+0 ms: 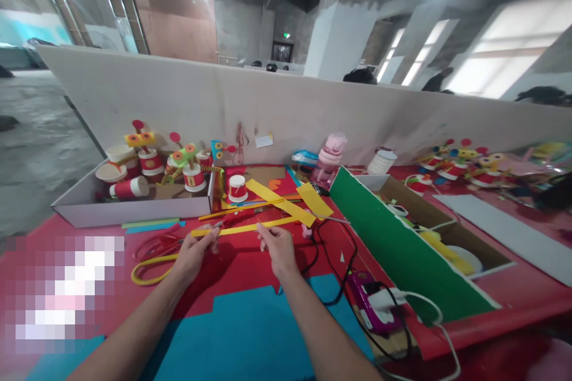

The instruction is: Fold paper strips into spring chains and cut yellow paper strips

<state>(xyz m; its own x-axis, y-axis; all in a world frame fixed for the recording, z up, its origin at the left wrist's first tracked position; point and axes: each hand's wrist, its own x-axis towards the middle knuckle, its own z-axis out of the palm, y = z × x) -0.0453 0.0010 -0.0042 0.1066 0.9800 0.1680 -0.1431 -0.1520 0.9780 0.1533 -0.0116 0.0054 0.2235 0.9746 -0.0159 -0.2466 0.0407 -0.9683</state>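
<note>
A narrow yellow paper strip (238, 229) stretches across in front of me, above the red tabletop. My left hand (197, 253) pinches it near its left end between thumb and fingers. Farther right, my right hand (277, 245) is closed with its fingertips at the same strip. Beside my left hand lie red-handled scissors (156, 244), partly covered, and a looped yellow band (145, 274). Wider yellow paper pieces (281, 202) lie just beyond my hands. Blue paper sheets (241, 327) spread beneath my forearms.
At the back left, a white box (134, 213) holds several paper-cup figures. A green-sided box (393, 250) stands on the right, with a purple power strip (373, 303) and cables before it. A pink bottle (330, 158) stands near the white partition (277, 107).
</note>
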